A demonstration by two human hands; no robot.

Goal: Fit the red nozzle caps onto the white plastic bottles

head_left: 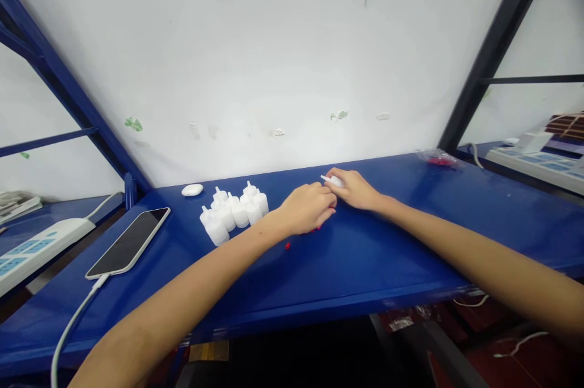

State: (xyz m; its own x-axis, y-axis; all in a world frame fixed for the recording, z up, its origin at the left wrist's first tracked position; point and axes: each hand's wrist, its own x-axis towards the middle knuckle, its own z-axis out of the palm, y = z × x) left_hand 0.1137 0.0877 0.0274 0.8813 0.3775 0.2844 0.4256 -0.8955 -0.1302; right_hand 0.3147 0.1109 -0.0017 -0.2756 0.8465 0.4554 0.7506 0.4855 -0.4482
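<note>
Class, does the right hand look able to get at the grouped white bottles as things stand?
Probably not directly: the left hand lies between it and the white bottles, and the right hand already holds something white.

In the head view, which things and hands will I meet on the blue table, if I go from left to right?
Smartphone → white rounded case → group of white nozzle bottles → left hand → right hand → clear plastic bag with red pieces.
</note>
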